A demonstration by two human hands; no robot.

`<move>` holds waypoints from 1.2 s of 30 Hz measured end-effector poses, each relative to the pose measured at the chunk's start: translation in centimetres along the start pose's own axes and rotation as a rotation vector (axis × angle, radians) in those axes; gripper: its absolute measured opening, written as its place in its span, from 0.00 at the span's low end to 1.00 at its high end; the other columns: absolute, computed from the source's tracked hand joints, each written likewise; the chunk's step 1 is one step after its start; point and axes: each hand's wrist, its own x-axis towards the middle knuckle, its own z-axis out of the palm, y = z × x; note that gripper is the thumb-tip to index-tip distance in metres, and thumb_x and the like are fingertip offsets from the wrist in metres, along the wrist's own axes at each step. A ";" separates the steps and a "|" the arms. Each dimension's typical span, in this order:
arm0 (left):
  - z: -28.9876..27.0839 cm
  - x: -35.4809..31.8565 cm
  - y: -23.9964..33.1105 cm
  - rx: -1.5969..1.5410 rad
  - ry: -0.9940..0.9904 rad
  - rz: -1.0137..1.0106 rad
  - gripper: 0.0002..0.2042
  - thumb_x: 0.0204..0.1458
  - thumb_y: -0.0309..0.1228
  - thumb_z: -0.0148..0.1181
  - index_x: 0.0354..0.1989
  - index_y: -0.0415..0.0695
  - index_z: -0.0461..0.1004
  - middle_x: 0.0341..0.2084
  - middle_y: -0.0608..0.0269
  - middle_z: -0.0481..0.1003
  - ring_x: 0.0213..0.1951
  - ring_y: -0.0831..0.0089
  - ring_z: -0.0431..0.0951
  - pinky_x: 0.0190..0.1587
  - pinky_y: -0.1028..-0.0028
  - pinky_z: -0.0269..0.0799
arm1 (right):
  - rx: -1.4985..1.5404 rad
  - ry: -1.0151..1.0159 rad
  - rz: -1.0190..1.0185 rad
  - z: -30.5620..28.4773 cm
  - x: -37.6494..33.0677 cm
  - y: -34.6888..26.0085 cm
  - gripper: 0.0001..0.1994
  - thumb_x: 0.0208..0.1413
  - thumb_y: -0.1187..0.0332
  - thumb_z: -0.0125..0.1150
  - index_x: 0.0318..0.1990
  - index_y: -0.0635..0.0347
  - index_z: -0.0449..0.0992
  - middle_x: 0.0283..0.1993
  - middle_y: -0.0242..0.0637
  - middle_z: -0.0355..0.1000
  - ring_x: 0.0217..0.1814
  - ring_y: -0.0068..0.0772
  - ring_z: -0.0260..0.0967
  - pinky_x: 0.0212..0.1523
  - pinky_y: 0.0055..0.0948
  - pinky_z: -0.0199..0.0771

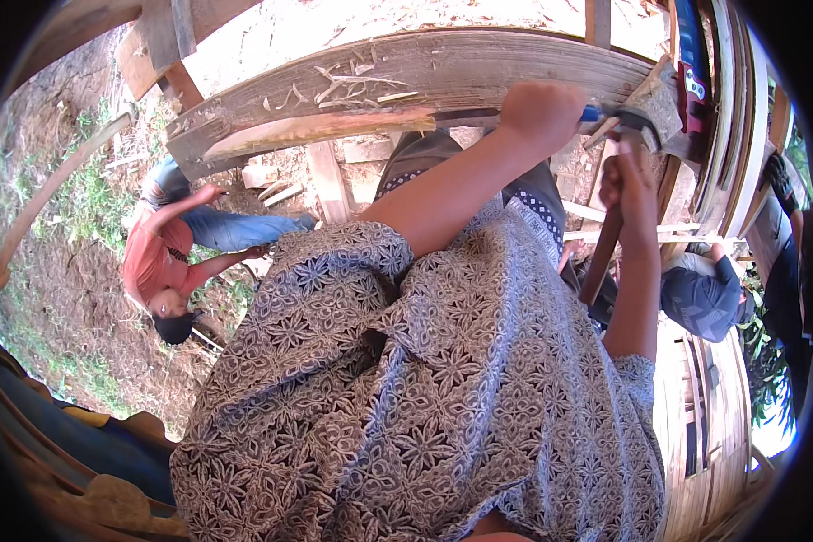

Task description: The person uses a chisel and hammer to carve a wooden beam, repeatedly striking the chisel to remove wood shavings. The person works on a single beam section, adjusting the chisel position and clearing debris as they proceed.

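1. The left hand is closed in a fist around the grip of a hammer – its fingers are curled together, though the arm and back of the hand hide part of them. A dark length of handle shows on one side of the fist, a blue part on the other.

2. The right hand wraps a brown wooden handle, fingers bent around it and bunched together. The handle slants down below the hand; its upper end is close to the hammer's head – I cannot tell whether they touch.

3. The hammer's dark, curved head is above the right hand, beside a rough wood block near the right end of a long board.

4. Pale shavings lie on the board, left of the left hand.

5. A blue and red tool stands just beyond the block.

6. On the ground at left, a person in an orange shirt bends forward; a person in a dark top is at right.
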 end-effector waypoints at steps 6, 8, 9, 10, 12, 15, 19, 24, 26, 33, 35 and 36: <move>-0.4 -1.0 -1.1 -0.027 -0.044 -0.055 0.05 0.45 0.34 0.64 0.27 0.48 0.78 0.23 0.59 0.80 0.27 0.60 0.83 0.28 0.62 0.77 | 0.241 0.098 -0.055 1.0 1.0 0.2 0.16 0.68 0.58 0.52 0.55 0.57 0.69 0.24 0.24 0.60 0.18 0.13 0.54 0.19 0.17 0.56; -0.5 -1.0 -1.3 -0.026 -0.057 -0.067 0.06 0.46 0.34 0.64 0.27 0.47 0.78 0.23 0.59 0.80 0.28 0.60 0.83 0.29 0.62 0.78 | -0.044 -0.044 0.097 1.7 -0.1 -0.1 0.15 0.68 0.57 0.53 0.54 0.56 0.70 0.24 0.24 0.60 0.19 0.13 0.54 0.18 0.17 0.55; -0.7 -0.9 -1.2 -0.031 -0.061 -0.072 0.06 0.46 0.35 0.64 0.27 0.47 0.78 0.24 0.58 0.80 0.28 0.60 0.83 0.29 0.62 0.78 | -0.105 -0.116 0.133 2.0 -0.4 -0.6 0.15 0.68 0.57 0.53 0.54 0.56 0.71 0.25 0.24 0.60 0.19 0.13 0.54 0.18 0.17 0.55; -0.9 -0.9 -1.1 -0.036 -0.065 -0.076 0.06 0.47 0.35 0.64 0.27 0.47 0.78 0.24 0.58 0.80 0.28 0.60 0.83 0.29 0.61 0.78 | -0.018 -0.049 0.078 1.7 -0.1 -0.6 0.15 0.68 0.58 0.52 0.54 0.55 0.70 0.24 0.24 0.59 0.18 0.13 0.53 0.18 0.17 0.55; -1.3 -0.8 -1.0 -0.039 -0.063 -0.089 0.07 0.47 0.36 0.64 0.28 0.47 0.78 0.24 0.57 0.80 0.28 0.59 0.83 0.29 0.61 0.78 | 0.160 0.079 -0.021 1.3 0.8 -0.3 0.15 0.68 0.58 0.52 0.56 0.55 0.69 0.24 0.24 0.58 0.17 0.13 0.52 0.18 0.17 0.53; -1.8 -0.6 -1.0 -0.048 -0.058 -0.106 0.08 0.48 0.37 0.64 0.28 0.47 0.78 0.24 0.57 0.80 0.28 0.58 0.83 0.30 0.61 0.78 | 0.000 0.057 0.158 2.5 0.2 -0.5 0.16 0.68 0.59 0.52 0.57 0.57 0.68 0.24 0.23 0.57 0.17 0.14 0.52 0.18 0.18 0.53; -1.9 -0.6 -1.5 -0.090 -0.045 -0.108 0.09 0.48 0.39 0.64 0.29 0.47 0.77 0.23 0.56 0.79 0.28 0.57 0.82 0.31 0.59 0.78 | 0.051 0.018 0.020 1.5 0.0 -0.4 0.14 0.67 0.57 0.54 0.54 0.51 0.70 0.24 0.23 0.59 0.19 0.14 0.54 0.18 0.17 0.54; -2.2 -0.8 -1.3 -0.069 -0.063 -0.085 0.09 0.48 0.39 0.64 0.29 0.46 0.77 0.24 0.56 0.79 0.29 0.56 0.82 0.32 0.59 0.78 | -0.024 -0.154 0.123 2.1 -0.7 -0.5 0.14 0.67 0.58 0.53 0.55 0.54 0.69 0.24 0.23 0.59 0.19 0.14 0.54 0.19 0.18 0.56; -2.3 -1.1 -1.3 -0.067 -0.074 -0.078 0.10 0.48 0.39 0.64 0.30 0.46 0.77 0.25 0.56 0.80 0.29 0.56 0.82 0.32 0.58 0.78 | 0.030 -0.057 0.024 1.9 -0.6 -0.8 0.15 0.68 0.59 0.53 0.55 0.55 0.69 0.25 0.23 0.59 0.18 0.14 0.54 0.20 0.19 0.56; -2.3 -2.1 -1.6 -0.065 -0.022 0.022 0.07 0.48 0.36 0.63 0.28 0.46 0.78 0.23 0.56 0.80 0.27 0.59 0.83 0.29 0.61 0.78 | 0.050 -0.069 0.049 2.6 -1.8 -0.5 0.16 0.68 0.58 0.53 0.56 0.56 0.68 0.24 0.23 0.58 0.18 0.14 0.52 0.19 0.18 0.54; -2.4 -2.4 -1.4 -0.068 -0.009 0.035 0.07 0.48 0.37 0.63 0.28 0.46 0.78 0.23 0.56 0.80 0.26 0.59 0.83 0.28 0.61 0.78 | 0.212 0.070 -0.064 2.5 -1.3 -0.4 0.17 0.68 0.58 0.53 0.56 0.58 0.69 0.24 0.24 0.57 0.18 0.13 0.51 0.19 0.18 0.52; -2.4 -2.4 -1.4 -0.063 -0.021 0.039 0.08 0.49 0.37 0.64 0.29 0.46 0.77 0.24 0.56 0.80 0.28 0.58 0.83 0.30 0.60 0.78 | 0.323 0.154 -0.083 3.1 -1.4 -0.2 0.16 0.68 0.58 0.53 0.55 0.57 0.70 0.24 0.23 0.57 0.18 0.13 0.51 0.19 0.17 0.51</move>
